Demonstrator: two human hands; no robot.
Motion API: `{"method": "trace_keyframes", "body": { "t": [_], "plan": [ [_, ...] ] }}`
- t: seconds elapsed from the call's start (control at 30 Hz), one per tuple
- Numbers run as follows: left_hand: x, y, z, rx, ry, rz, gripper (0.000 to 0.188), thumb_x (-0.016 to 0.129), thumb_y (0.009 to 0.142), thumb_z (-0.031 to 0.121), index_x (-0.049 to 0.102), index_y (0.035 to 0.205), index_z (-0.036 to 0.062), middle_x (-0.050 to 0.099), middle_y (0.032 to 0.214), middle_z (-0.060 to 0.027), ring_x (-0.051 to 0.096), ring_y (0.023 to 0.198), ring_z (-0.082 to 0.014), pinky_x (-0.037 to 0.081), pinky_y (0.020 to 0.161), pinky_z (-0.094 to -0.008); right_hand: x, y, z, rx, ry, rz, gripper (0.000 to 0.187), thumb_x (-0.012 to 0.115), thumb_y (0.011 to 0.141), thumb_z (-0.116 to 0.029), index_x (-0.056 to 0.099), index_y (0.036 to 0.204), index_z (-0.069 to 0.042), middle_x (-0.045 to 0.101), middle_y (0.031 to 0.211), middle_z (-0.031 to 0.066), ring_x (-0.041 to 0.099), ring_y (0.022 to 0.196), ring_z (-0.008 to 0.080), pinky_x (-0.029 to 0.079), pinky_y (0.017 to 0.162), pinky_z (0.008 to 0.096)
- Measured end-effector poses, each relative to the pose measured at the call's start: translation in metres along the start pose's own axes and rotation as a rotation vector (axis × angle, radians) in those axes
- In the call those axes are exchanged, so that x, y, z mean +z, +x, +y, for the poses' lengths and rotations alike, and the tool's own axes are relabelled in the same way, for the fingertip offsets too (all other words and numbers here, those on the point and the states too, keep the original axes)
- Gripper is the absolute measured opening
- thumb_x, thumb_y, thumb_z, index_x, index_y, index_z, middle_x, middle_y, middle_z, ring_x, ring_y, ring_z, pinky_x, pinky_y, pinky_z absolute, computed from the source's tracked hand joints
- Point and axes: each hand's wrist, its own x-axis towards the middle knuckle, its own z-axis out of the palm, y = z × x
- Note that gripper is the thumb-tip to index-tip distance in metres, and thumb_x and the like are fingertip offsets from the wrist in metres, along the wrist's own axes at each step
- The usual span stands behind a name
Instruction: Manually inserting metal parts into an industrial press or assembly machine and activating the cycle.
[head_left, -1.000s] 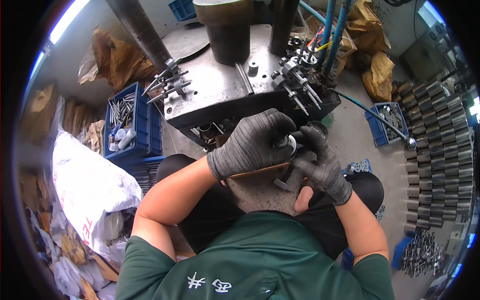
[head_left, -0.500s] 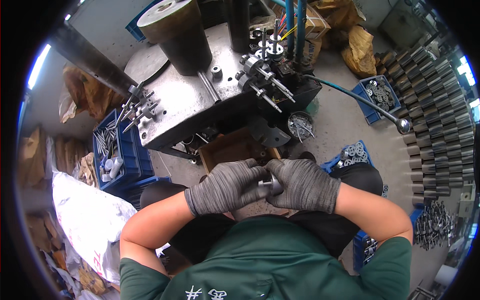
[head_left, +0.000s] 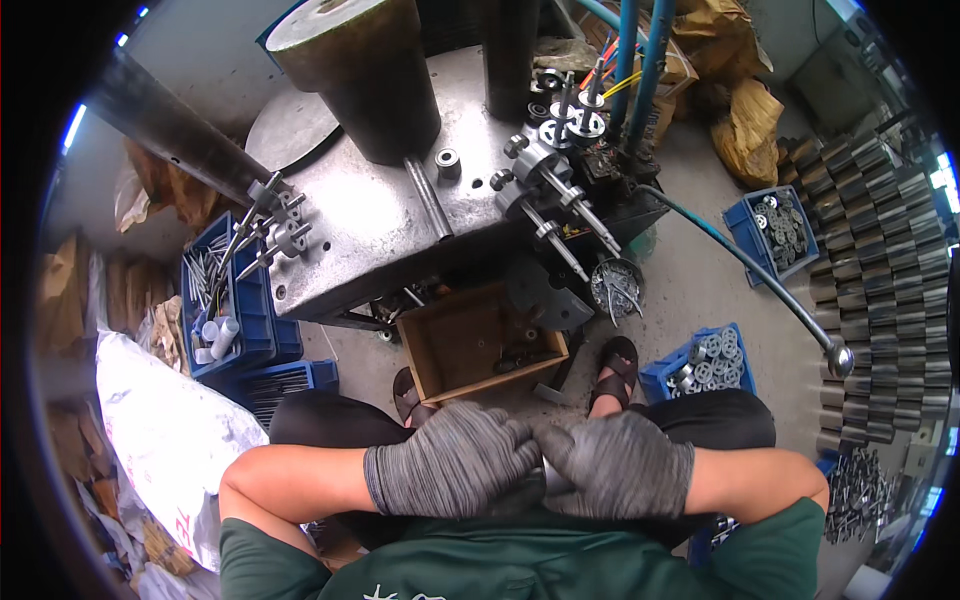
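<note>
Both hands, in grey knit gloves, are close together in front of my chest. My left hand (head_left: 455, 462) is closed with its fingers curled inward. My right hand (head_left: 622, 466) is closed too, its thumb towards the left hand. Between them shows a sliver of a shiny metal cylindrical part (head_left: 550, 478); the gloves hide most of it. Beyond the hands, under the machine, stands an open wooden drawer box (head_left: 440, 375) with small dark parts inside.
A steel press table (head_left: 380, 240) carries shafts with round metal parts (head_left: 535, 200). A long lever with a ball end (head_left: 840, 358) reaches out at right. Blue bins (head_left: 652, 382) hold metal rings. Stacked metal cylinders (head_left: 870, 260) line the right. A white sack (head_left: 150, 430) lies left.
Both hands have come down and closer to my body with the metal part. More of it is now covered. The view has shifted, showing the wooden box and my sandalled feet.
</note>
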Motion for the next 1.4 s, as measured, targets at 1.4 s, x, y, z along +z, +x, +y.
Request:
{"method": "trace_keyframes", "body": {
  "t": [1.4],
  "plan": [
    [-0.079, -0.033, -0.232, -0.897, 0.003, 0.945, 0.037, 0.068, 0.094, 0.016, 0.067, 0.129, 0.0044, 0.076, 0.112, -0.0165, 0.073, 0.093, -0.0225, 0.059, 0.085, -0.0359, 0.001, 0.008, 0.012, 0.375, -0.121, 0.307, 0.063, 0.084, 0.073, -0.042, 0.067, 0.118, -0.001, 0.075, 0.091, 0.0199, 0.075, 0.088, 0.0355, 0.06, 0.079, 0.0446]
  ]
}}
